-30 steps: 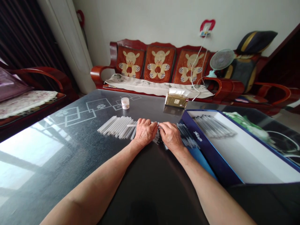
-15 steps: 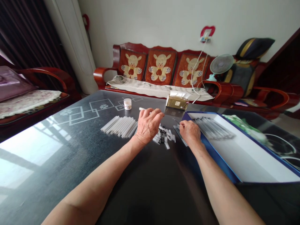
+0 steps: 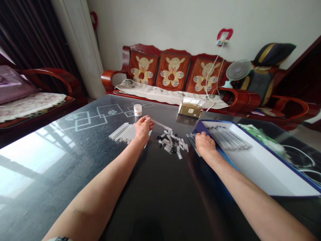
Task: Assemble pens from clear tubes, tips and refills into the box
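My left hand (image 3: 143,129) pinches one end of a whitish pen barrel (image 3: 162,125), which slants right toward a heap of small white and black pen caps and plugs (image 3: 173,142). Beneath and left of that hand, a row of similar white barrels (image 3: 122,133) lies side by side, partly hidden by it. My right hand (image 3: 205,143) rests with curled fingers at a bundle of thin dark pen refills (image 3: 192,143), beside the box's left wall. Its fingertips are turned away, so what they grip is hidden.
A blue-edged white box (image 3: 260,170) holds a layer of filled clear pens (image 3: 228,137). Behind stand a small white tub (image 3: 137,110) and a tissue box (image 3: 190,109). Green-white plastic packaging (image 3: 263,135) lies right of the box. A sofa (image 3: 173,72) stands beyond the dark table (image 3: 155,201).
My left hand has moved left from above the caps, turning the barrel so that it points right. My right hand has shifted slightly; the thin refill seen at its fingertips no longer shows.
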Available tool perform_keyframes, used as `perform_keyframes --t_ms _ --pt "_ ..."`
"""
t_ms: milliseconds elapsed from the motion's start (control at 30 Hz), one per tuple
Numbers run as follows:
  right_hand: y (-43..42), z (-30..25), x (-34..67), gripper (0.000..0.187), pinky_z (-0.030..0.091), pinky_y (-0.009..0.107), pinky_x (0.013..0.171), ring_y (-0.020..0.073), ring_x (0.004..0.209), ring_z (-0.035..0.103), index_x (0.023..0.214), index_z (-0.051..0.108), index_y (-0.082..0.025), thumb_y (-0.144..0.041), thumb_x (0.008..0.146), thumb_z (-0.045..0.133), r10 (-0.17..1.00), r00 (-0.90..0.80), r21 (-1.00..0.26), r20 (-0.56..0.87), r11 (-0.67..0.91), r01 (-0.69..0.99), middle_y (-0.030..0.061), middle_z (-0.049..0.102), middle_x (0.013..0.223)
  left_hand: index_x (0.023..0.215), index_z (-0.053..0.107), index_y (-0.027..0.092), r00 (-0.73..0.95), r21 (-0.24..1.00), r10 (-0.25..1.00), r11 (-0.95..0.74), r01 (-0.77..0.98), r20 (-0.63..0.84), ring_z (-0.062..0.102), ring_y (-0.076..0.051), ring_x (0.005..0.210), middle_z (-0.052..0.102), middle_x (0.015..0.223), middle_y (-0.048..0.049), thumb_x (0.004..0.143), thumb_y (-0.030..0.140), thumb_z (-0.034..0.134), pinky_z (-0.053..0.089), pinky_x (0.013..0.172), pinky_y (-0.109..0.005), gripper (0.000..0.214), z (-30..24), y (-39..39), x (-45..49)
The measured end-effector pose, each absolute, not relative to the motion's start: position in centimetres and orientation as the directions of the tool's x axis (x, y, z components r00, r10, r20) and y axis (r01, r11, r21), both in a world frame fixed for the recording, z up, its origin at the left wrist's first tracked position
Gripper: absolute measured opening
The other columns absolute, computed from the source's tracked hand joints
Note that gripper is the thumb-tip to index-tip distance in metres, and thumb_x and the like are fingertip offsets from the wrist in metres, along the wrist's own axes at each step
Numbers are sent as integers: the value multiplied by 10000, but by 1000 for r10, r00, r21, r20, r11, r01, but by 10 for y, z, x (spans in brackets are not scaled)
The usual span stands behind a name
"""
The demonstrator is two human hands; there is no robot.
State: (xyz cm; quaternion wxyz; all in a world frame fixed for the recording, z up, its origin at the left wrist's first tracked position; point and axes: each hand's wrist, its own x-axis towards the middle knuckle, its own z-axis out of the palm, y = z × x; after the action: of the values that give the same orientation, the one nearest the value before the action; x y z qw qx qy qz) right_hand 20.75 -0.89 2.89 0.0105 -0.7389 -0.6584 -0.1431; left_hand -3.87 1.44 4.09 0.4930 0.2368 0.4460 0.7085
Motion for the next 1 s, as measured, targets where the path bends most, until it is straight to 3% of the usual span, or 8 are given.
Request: perform_keyframes --t_ms 100,200,333,533,633,733,867,1000 --pt "-15 28 204 296 492 336 699 288 925 644 926 690 -95 -11 807 432 943 2 40 333 -16 999 227 649 993 911 574 140 -367 858 919 -70 -509 -143 608 -82 561 564 651 32 719 155 609 418 512 -176 196 40 12 -34" --pt "-21 25 189 218 495 294 716 220 848 660 983 663 -149 -173 868 479 896 9 -360 445 169 917 140 688 928 908 560 142 -308 844 940 -43 -534 -148 634 -97 595 588 687 18 713 152 615 434 523 -182 203 37 8 -28" --pt "-21 17 160 267 446 213 461 150 607 650 883 626 -171 -415 881 520 949 298 -975 99 34 218 56 700 745 873 543 151 -196 822 974 -20 -569 -112 650 -105 627 613 705 13 677 172 654 454 547 -183 227 33 -2 -14" --pt "-14 16 155 170 427 128 403 49 465 554 720 592 -161 -206 695 754 894 400 -849 -202 44 -526 -30 649 606 874 597 153 -7 967 996 -92 -239 93 672 -142 679 656 702 -8 729 216 607 460 560 -198 158 24 -10 0" --pt "-14 16 162 147 462 128 431 42 474 558 752 612 -166 -179 689 744 887 413 -830 -207 64 -554 -22 683 659 897 668 164 128 933 964 -260 249 234 665 -148 700 694 757 -18 764 206 567 484 647 -228 172 25 -12 -2" --pt "-18 15 163 188 439 126 410 52 506 577 834 628 -184 -184 680 735 904 398 -855 -155 79 -513 -9 722 751 970 699 205 317 639 900 -436 634 299 667 -169 800 720 849 -30 844 250 510 484 770 -257 231 32 -19 -4" --pt "-24 14 155 261 441 132 439 56 548 587 896 635 -192 -204 656 737 962 270 -883 -36 96 -459 2 741 835 1001 678 202 416 353 873 -485 800 255 670 -206 827 712 866 -75 947 361 376 488 743 -284 346 40 -31 2" --pt "-26 15 150 316 497 170 535 69 599 607 921 640 -197 -236 632 763 987 151 -882 50 114 -456 16 742 895 947 667 187 404 356 882 -468 809 241 667 -204 795 698 822 -83 960 359 352 477 700 -270 359 40 -34 8"
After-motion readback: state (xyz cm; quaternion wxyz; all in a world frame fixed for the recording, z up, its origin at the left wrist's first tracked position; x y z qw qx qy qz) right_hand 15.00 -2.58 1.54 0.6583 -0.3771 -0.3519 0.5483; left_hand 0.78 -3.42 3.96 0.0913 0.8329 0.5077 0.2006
